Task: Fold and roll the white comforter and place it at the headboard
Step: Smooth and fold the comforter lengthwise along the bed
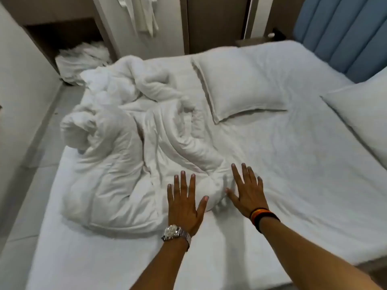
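L hand & R hand, fingers splayed, on crumpled comforter.

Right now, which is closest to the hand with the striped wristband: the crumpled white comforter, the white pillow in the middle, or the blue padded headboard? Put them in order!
From the right hand:
1. Crumpled white comforter, touching its fingers, left.
2. White pillow, mid-bed beyond.
3. Blue padded headboard, far right corner.
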`<state>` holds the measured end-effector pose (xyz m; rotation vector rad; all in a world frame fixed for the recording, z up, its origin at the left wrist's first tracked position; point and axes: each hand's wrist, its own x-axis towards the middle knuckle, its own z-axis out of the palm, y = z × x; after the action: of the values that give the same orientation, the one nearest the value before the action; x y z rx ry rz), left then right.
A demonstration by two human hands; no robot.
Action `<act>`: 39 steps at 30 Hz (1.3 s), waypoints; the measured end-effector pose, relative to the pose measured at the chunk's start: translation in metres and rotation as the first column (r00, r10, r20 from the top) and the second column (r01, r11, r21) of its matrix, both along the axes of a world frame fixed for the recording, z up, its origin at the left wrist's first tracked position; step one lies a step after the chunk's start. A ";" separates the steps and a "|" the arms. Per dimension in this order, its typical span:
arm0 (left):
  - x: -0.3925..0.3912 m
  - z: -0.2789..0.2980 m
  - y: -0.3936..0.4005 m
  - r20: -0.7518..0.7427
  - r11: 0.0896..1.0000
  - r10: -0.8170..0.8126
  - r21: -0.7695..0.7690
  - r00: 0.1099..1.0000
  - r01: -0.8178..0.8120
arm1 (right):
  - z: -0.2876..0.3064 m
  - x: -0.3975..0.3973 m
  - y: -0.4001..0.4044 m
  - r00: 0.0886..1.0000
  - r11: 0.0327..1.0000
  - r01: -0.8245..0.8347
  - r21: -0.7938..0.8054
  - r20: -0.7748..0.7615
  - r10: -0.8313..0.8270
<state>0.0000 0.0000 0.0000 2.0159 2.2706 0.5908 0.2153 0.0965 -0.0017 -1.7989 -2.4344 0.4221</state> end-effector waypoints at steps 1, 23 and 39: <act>0.007 -0.011 0.009 -0.002 1.000 0.016 -0.024 1.000 -0.016 | -0.014 0.003 0.013 1.000 1.000 -0.012 -0.028 -0.026 0.011; 0.026 -0.065 0.007 0.054 0.955 0.064 -0.292 0.997 -0.045 | -0.053 0.013 -0.003 0.849 0.989 -0.026 -0.145 -0.525 -0.055; 0.220 -0.076 -0.262 0.129 0.767 -0.319 -0.547 0.939 0.336 | -0.034 0.226 -0.359 0.681 0.767 0.391 -0.508 -0.401 -0.613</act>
<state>0.2198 -0.2617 -0.0763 1.9810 1.7137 -0.0845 0.4418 -0.2630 -0.0352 -2.0212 -1.4313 1.2202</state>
